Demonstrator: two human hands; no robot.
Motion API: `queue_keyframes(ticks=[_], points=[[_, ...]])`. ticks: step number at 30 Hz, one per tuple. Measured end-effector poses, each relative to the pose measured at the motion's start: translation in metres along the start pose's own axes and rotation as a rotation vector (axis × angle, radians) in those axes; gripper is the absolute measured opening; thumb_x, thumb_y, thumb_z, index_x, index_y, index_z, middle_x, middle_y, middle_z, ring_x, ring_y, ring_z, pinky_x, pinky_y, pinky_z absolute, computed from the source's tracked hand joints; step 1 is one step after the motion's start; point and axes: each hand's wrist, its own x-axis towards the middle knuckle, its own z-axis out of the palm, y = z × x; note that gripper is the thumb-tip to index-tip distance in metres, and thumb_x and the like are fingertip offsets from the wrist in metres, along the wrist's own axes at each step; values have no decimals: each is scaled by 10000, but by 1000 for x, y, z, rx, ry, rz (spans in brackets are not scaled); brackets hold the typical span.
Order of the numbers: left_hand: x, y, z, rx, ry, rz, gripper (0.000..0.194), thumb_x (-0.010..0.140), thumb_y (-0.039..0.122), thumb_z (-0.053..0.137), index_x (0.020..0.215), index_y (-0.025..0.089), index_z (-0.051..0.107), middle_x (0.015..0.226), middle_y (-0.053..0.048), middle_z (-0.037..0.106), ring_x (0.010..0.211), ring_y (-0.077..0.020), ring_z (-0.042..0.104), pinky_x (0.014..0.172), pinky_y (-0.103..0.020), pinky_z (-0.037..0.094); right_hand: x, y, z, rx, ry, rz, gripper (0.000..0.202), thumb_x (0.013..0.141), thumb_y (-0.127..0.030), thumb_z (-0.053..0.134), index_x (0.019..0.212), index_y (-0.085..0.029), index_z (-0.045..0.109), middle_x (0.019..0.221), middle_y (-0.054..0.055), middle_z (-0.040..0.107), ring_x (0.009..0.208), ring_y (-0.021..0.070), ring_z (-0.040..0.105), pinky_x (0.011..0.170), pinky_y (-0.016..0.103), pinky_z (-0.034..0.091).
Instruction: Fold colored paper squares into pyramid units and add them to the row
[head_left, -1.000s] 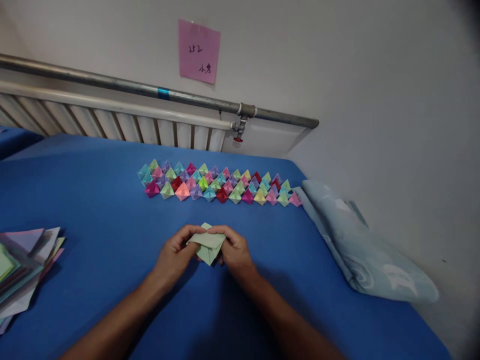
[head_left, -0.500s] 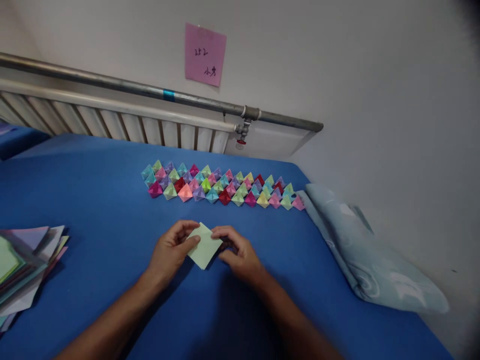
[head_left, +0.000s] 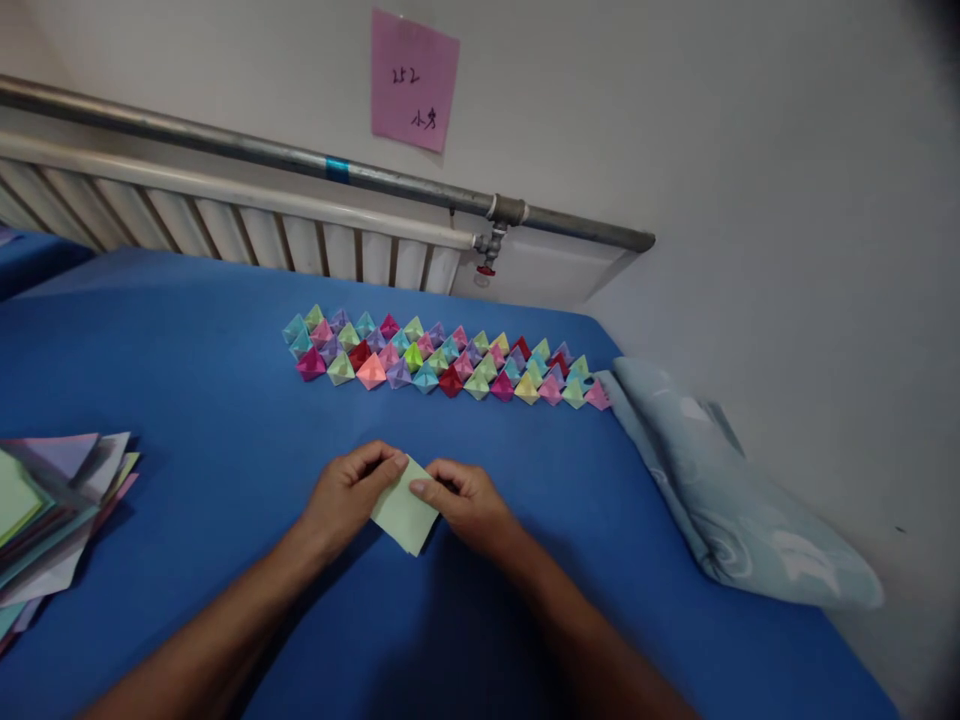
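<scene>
A pale green folded paper square (head_left: 406, 515) is held above the blue table, turned so that one corner points toward me. My left hand (head_left: 351, 496) pinches its upper left edge, thumb on top and fingers behind. On the upper right edge, my right hand (head_left: 471, 505) grips it the same way, the thumb lying across the paper. Both hands' fingertips behind the sheet are hidden. Beyond them, several rows of small folded paper boats (head_left: 425, 377) in many colours stand side by side.
On the left of the blue table (head_left: 217, 420) lies a fanned stack of coloured paper (head_left: 56, 515). A folded light-blue cloth (head_left: 720, 500) rests along the right edge. Behind stand a white radiator (head_left: 270, 235) and a metal pipe (head_left: 247, 145); a pink note (head_left: 415, 80) hangs on the wall.
My right thumb has moved from beside the paper onto its face, and the left thumb has shifted up toward the top corner. The paper has turned slightly. The view has tilted a little downward.
</scene>
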Motion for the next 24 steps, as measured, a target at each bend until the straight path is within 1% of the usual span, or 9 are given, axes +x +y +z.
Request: queue_keyframes(ticks=[3,5,9,11,13,15,18,21,24], points=[[0,-1,0,37,49,20,368,757,536,629,713,172,602,566,35,518,506,-91,437,473,-219,326,1,0,1,69,-26,43,253,761,-415,600,670,-183,556,606,-53,455,562,79,381,536,222,301],[0,0,1,20,63,11,388,748,556,628,710,171,597,554,37,509,493,-88,427,462,-216,320,2,0,1,134,-29,82,223,729,-397,628,696,-182,580,617,-48,492,563,80,408,536,219,319],[1,5,2,-65,-18,-34,416,700,568,677,759,160,619,576,28,552,502,-87,460,473,-211,351,4,2,0,239,13,126,217,681,-377,676,721,-186,582,625,-44,548,543,74,444,506,205,331],[2,6,1,-87,-23,-46,419,673,556,709,758,156,619,576,24,571,502,-88,473,475,-209,356,4,2,1,285,5,133,249,654,-354,710,803,-197,589,635,-52,573,529,72,457,482,195,335],[3,5,0,-111,17,-52,420,655,550,728,742,155,614,573,18,586,496,-90,483,471,-210,357,4,3,3,324,-17,140,342,619,-316,743,902,-212,582,646,-64,593,515,73,475,458,186,348],[5,4,0,-156,59,-59,423,641,549,739,738,157,612,590,11,611,504,-99,507,482,-217,379,4,3,6,354,-41,150,415,600,-287,755,961,-214,563,636,-66,611,508,83,513,439,182,360],[6,3,0,-218,128,-62,415,624,535,756,724,161,605,591,15,618,510,-102,521,501,-223,404,5,4,7,385,-40,159,428,610,-269,732,984,-205,536,607,-59,625,511,101,565,432,179,371],[9,2,0,-227,168,-67,399,604,508,770,718,162,606,587,20,612,509,-101,516,496,-219,393,6,4,4,378,19,171,438,603,-241,710,998,-210,521,565,-81,591,479,93,552,416,166,357],[13,-1,-2,-195,193,-75,357,601,465,762,731,169,611,596,21,603,514,-109,512,498,-229,393,6,2,0,344,36,181,551,598,-225,696,1118,-213,513,505,-113,540,418,84,500,383,160,333]])
